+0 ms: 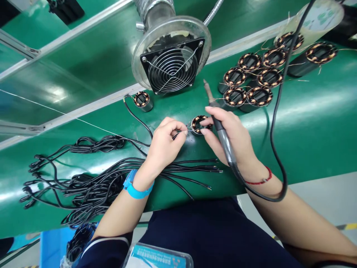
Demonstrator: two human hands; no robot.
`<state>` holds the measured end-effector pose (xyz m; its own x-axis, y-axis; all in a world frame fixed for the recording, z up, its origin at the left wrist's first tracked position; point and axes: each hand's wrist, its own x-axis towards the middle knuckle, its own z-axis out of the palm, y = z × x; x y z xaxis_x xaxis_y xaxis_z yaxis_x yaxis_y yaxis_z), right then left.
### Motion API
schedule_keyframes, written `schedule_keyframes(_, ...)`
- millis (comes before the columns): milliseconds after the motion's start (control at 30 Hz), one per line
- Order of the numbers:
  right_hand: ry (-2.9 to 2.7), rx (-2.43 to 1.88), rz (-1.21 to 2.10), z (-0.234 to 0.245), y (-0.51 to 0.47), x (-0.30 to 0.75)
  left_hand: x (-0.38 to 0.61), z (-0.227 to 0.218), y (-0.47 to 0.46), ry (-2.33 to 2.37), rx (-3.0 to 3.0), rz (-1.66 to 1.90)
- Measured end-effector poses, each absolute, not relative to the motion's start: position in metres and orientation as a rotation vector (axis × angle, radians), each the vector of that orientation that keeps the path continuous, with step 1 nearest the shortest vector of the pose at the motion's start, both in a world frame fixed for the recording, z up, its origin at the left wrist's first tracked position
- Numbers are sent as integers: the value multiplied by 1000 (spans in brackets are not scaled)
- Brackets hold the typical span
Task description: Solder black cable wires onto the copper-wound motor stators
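My left hand is closed in a pinch on a thin silvery solder wire, and a black cable end shows between its fingers. The wire's tip reaches toward a motor stator, a dark ring with copper windings standing on the green bench. A soldering iron lies in my right hand, held between thumb and index finger with its tip pointing up and away from the stator. The thumb and another finger of that hand touch or nearly touch the stator's right side, partly hiding it.
A round fume extractor with a fan grille hangs behind the stator. Several more stators stand at the right back; one wired stator stands left. Black cables lie bundled at the left, and the iron's cord loops at the right.
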<state>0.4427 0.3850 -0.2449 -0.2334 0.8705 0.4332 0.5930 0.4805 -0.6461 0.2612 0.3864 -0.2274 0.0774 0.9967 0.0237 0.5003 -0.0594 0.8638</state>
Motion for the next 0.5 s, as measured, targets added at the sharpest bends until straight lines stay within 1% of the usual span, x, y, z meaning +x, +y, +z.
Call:
schedule_keyframes(133,-1806,-1210,403,-241,366,453,263,-228,384,1471,1605,881)
schedule_keyframes(300,-1719,-1009,388,-246,348,461,266,-229,382,1463,1514,878)
schedule_keyframes(500,-1697,-852,484,-251,341,466,269,-228,383,1472,1397,879)
